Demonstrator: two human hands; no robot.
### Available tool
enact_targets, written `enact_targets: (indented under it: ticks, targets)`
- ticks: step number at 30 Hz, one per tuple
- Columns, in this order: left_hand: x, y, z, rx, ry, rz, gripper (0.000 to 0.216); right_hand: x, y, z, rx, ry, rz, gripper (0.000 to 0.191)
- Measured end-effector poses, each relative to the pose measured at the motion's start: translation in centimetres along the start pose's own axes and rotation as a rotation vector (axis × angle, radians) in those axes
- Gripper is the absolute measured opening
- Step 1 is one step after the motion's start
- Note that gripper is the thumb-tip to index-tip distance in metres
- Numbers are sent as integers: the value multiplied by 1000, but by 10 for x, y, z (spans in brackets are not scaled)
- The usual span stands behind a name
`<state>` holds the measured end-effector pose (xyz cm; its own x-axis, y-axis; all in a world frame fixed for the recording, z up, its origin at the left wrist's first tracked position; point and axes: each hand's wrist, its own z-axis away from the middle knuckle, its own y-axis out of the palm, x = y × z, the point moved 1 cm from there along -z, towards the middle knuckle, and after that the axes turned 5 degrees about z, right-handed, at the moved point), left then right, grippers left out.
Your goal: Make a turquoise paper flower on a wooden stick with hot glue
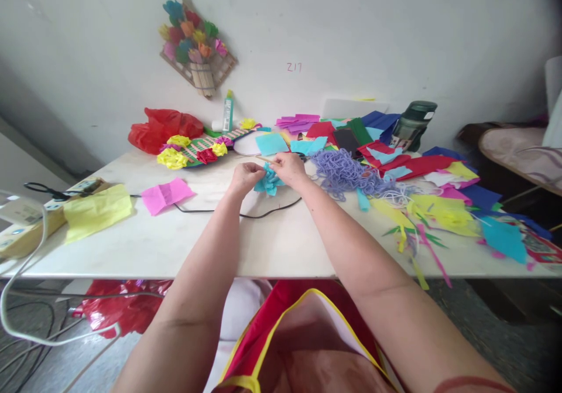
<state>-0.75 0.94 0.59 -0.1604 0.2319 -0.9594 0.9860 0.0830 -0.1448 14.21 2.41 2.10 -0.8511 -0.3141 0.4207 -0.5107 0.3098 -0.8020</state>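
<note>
Centre frame: my left hand and right hand pinch a paper flower, apparently shaping petals; light, careful tugs suit it.

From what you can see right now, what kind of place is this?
Probably a home craft corner: cut coloured paper litters the white table, a paper-flower decoration hangs on the wall, a glue bottle stands at the back, and the left hand and right hand pinch a blue paper flower.

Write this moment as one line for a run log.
left hand: pinching blue paper | right hand: pinching same paper | table: pink sheet to left, purple strands to right
</note>
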Motion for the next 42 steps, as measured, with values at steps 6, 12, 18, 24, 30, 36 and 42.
enact_targets:
  ticks: [6,12,18,24,30,36,42]
  targets:
    - [-5,-1,4,43,-29,68,18,0,0,0,-12,-7,-35,12]
    - [-6,-1,4,62,-50,90,27,-1,2,0,-21,-21,-14,12]
    - [-3,-2,3,75,-40,89,30,-1,1,0,-24,-47,10,12]
    - [-2,-3,3,119,-15,116,27,0,2,1,-54,-93,2,12]
    - [-2,-4,2,129,-13,157,23,2,-1,4,-71,-98,18,16]
    - [-1,-5,1,190,-18,168,29,-1,0,3,-72,-96,-50,13]
    - [-1,-4,1,194,-48,170,34,-5,3,-1,-38,-54,-128,10]
